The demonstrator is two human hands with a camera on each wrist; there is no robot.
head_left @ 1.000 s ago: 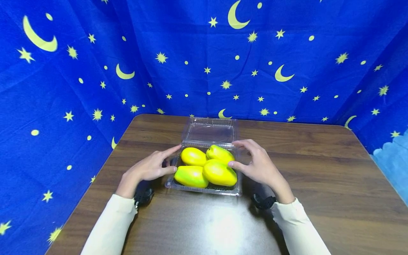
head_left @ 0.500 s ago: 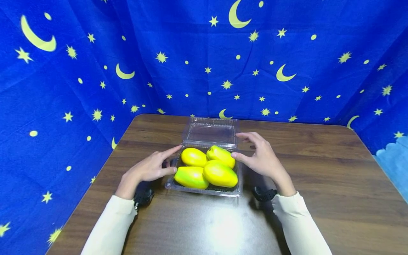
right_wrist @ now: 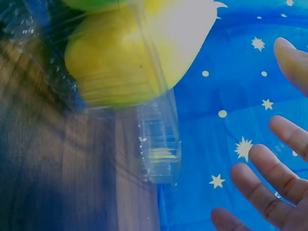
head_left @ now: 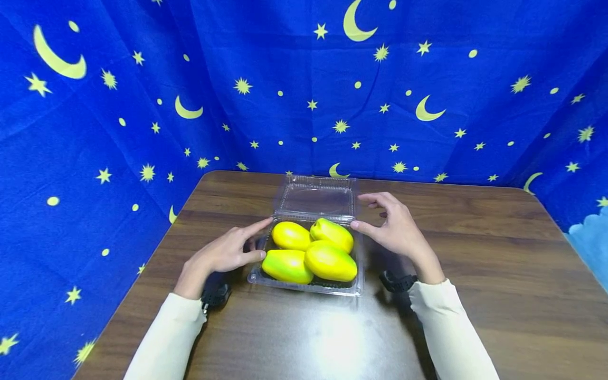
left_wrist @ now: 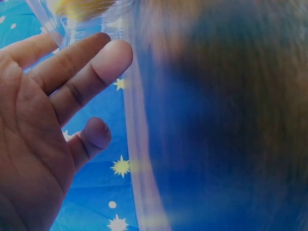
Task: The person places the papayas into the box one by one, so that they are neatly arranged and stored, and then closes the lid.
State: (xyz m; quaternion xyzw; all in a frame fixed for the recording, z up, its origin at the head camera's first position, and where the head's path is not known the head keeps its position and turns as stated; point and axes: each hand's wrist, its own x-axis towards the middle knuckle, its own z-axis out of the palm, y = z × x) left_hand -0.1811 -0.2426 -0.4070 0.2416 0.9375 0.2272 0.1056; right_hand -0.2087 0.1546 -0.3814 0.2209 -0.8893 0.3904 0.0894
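A clear plastic clamshell box (head_left: 304,289) lies on the table, its lid (head_left: 315,201) folded back flat. Several yellow-green, mango-like fruits fill the base; the front right fruit (head_left: 331,261) leans over its neighbours, and the front left fruit (head_left: 286,266) lies beside it. My left hand (head_left: 222,252) rests along the box's left side, index fingertip at the hinge corner, thumb tip by the front left fruit. To the right of the box my right hand (head_left: 398,229) hovers with fingers spread, thumb tip close to the right rim. In the right wrist view its fingers (right_wrist: 264,168) hold nothing.
The brown wooden table (head_left: 475,253) extends on both sides of the box. A blue curtain (head_left: 285,68) with moons and stars stands behind and beside it. Black wrist cameras sit under both wrists, near the tabletop.
My right hand has drawn away from the front right fruit, moving back and to the right beside the lid. My left hand stays at the box's left side. The fruits keep their places.
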